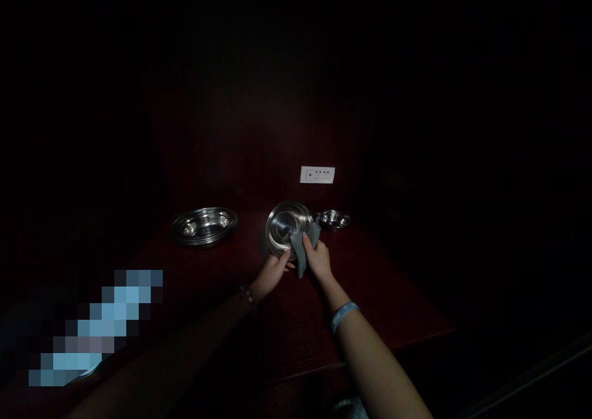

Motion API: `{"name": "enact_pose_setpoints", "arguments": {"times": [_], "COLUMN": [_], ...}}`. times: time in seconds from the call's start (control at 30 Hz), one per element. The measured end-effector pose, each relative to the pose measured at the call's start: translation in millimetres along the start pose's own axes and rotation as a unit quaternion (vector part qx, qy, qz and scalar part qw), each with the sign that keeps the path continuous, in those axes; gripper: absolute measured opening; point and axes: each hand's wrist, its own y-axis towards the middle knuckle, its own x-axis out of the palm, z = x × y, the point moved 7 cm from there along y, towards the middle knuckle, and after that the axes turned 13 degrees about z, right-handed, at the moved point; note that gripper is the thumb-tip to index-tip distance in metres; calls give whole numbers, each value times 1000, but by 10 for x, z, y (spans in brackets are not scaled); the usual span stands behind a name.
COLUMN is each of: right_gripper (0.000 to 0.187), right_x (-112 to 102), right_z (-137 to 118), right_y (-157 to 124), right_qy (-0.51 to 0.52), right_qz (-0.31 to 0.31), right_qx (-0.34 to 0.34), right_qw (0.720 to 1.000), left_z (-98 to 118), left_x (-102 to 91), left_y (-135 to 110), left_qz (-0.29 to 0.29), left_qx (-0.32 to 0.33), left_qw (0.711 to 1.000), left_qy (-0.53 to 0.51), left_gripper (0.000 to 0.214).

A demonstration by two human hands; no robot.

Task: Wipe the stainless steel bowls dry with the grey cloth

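My left hand (272, 275) grips the lower rim of a steel bowl (283, 223), which is tilted up on edge so its inside faces me. My right hand (316, 257) is closed on a grey cloth (306, 245) and presses it against the bowl's right rim. A blue band is on my right wrist and a bracelet on my left. Both hands are over a dark red wooden table (383, 296).
A stack of wide steel bowls (204, 225) sits on the table to the left. A smaller steel bowl (333, 220) stands at the back right. A white socket plate (317, 174) is on the wall behind. The room is very dark. A blurred patch covers the lower left.
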Motion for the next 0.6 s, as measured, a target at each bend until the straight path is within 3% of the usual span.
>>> {"name": "enact_pose_setpoints", "arguments": {"times": [0.27, 0.43, 0.6], "right_gripper": [55, 64, 61], "right_x": [-68, -154, -206], "right_z": [39, 47, 8], "right_y": [12, 24, 26], "right_qy": [-40, -14, 6], "right_qz": [18, 54, 74], "right_qx": [35, 74, 87], "right_qw": [998, 996, 993], "left_z": [-24, -2, 23], "left_x": [-16, -10, -22], "left_y": [46, 5, -6], "left_qz": [-13, -8, -6], "left_qx": [-18, -11, -14], "left_qw": [1000, 1000, 1000], "left_qy": [4, -3, -23], "left_gripper": [20, 14, 15]}}
